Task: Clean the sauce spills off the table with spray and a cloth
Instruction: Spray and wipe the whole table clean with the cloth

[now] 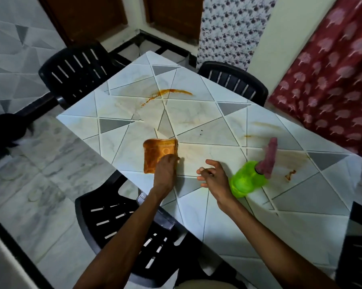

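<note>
The left hand (pixel 165 171) lay on the folded orange patterned cloth (pixel 155 153) near the tiled white table's (pixel 217 222) edge; whether it gripped, I cannot tell. The right hand (pixel 212 176), fingers spread, held nothing beside the green plastic spray bottle (pixel 246 180). A red-brown sauce smear (pixel 169 93) lay beyond.

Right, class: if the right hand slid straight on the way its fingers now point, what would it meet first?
Probably the left hand, resting on the orange cloth; the right hand points its spread fingers left at it across bare table. Heights are unclear, so it might pass over.
</note>
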